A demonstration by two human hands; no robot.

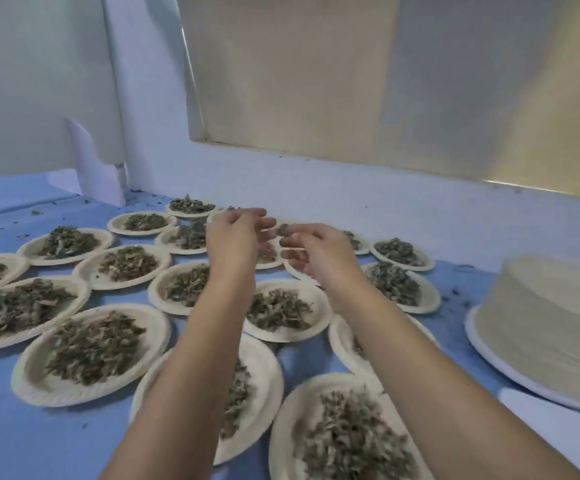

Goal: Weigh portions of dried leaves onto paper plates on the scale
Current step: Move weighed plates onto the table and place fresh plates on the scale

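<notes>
Several paper plates, each with a heap of dried leaves [91, 348], cover the blue table [11, 438]. Both my arms reach out over the far middle plates. My left hand [236, 233] hovers palm down, its fingers loosely curled and holding nothing. My right hand [316, 252] is just to its right, fingers curled, and its fingertips pinch a small clump of dried leaves [284, 230] above a far plate [319, 277] that my hand mostly hides. The two hands nearly touch. No scale is in view.
A tall stack of unused paper plates [544, 323] stands at the right edge. A folded white sheet [94, 168] leans in the back left corner by the wall. Loose leaf crumbs lie scattered on the blue cover, and a white wall runs close behind the plates.
</notes>
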